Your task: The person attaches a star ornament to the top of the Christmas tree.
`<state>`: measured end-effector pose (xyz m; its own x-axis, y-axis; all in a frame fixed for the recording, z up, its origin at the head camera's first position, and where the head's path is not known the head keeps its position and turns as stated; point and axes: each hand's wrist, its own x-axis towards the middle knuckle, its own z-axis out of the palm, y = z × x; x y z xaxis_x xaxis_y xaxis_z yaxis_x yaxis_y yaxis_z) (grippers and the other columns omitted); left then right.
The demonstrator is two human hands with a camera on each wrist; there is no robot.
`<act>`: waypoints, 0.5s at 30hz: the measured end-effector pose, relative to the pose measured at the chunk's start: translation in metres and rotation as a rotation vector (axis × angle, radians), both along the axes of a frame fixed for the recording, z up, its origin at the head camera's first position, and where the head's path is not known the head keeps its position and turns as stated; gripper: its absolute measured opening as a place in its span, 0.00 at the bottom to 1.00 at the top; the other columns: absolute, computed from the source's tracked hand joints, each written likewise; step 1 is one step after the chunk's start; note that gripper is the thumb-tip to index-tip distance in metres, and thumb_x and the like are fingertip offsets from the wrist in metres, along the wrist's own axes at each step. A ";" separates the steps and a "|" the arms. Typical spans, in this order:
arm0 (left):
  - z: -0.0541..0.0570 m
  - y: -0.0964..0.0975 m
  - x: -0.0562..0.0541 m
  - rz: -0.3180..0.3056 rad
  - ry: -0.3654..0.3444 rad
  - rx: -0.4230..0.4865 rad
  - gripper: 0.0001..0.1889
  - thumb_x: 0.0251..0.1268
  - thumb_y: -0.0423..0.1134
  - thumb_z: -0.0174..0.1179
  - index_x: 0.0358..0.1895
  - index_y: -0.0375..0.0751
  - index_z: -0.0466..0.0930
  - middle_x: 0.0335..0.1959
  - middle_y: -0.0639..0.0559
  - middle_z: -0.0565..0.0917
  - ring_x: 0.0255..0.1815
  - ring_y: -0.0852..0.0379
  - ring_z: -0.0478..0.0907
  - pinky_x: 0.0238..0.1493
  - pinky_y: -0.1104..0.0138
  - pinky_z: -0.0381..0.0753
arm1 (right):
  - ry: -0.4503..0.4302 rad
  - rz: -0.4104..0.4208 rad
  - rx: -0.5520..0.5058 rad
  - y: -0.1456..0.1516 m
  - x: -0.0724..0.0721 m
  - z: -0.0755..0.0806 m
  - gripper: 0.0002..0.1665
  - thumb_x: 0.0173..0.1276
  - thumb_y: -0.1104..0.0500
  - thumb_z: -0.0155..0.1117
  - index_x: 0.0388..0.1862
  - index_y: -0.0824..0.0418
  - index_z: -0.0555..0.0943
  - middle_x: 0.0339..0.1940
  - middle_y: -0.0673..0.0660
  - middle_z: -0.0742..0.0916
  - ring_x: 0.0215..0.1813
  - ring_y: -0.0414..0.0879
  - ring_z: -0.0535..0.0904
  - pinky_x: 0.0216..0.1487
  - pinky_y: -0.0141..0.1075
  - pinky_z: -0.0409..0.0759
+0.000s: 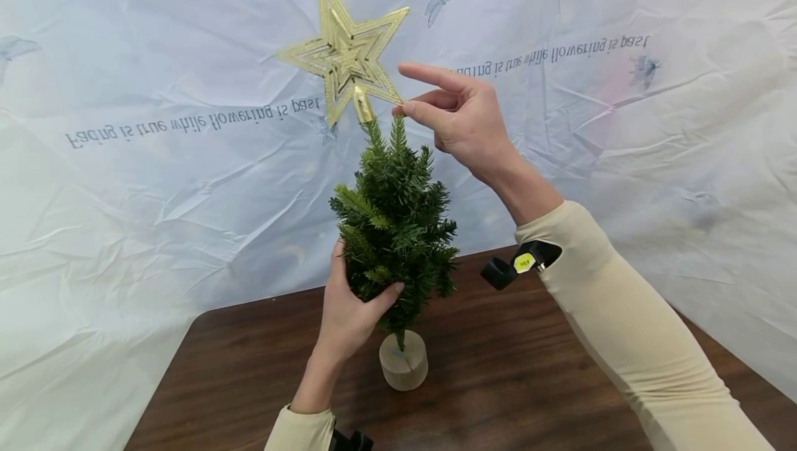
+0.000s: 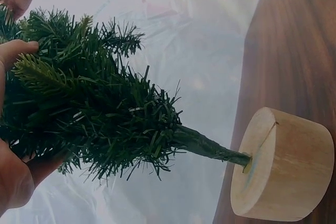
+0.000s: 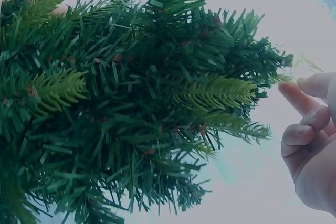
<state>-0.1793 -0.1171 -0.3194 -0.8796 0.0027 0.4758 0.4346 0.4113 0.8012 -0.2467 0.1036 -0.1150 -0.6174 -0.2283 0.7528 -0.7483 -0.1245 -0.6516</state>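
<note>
A small artificial Christmas tree (image 1: pixel 398 223) stands upright on a round wooden base (image 1: pixel 403 362). My left hand (image 1: pixel 349 313) grips its lower branches from the left, thumb across the front. At the treetop is a gold star tree topper (image 1: pixel 349 57), tilted to the left, its socket (image 1: pixel 362 105) right at the top sprig. With thumb and a finger, my right hand (image 1: pixel 473 119) pinches the star's lower right point; the index finger is stretched out above it. In the left wrist view, the trunk (image 2: pixel 210 148) runs into the base. Branches fill much of the right wrist view.
The base rests on a dark brown wooden table (image 1: pixel 268 354). Behind it hangs a wrinkled pale cloth (image 1: pixel 205 195) with printed lettering and dragonflies. A black wrist camera (image 1: pixel 519 264) is strapped on the right sleeve, close to the tree's right side.
</note>
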 end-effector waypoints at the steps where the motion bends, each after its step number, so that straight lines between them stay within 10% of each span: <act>1: 0.001 -0.001 0.000 -0.001 -0.004 -0.002 0.60 0.64 0.48 0.75 0.89 0.49 0.38 0.89 0.43 0.46 0.89 0.38 0.46 0.78 0.32 0.58 | -0.002 -0.010 -0.004 0.001 0.000 0.000 0.25 0.75 0.69 0.66 0.70 0.62 0.82 0.36 0.50 0.94 0.10 0.40 0.55 0.16 0.31 0.57; 15: 0.001 -0.002 0.002 -0.006 -0.019 -0.004 0.61 0.63 0.50 0.76 0.88 0.50 0.39 0.89 0.46 0.43 0.89 0.39 0.44 0.80 0.33 0.56 | -0.049 -0.102 -0.073 0.039 0.000 -0.030 0.17 0.74 0.67 0.68 0.57 0.56 0.90 0.34 0.52 0.94 0.11 0.39 0.57 0.18 0.30 0.59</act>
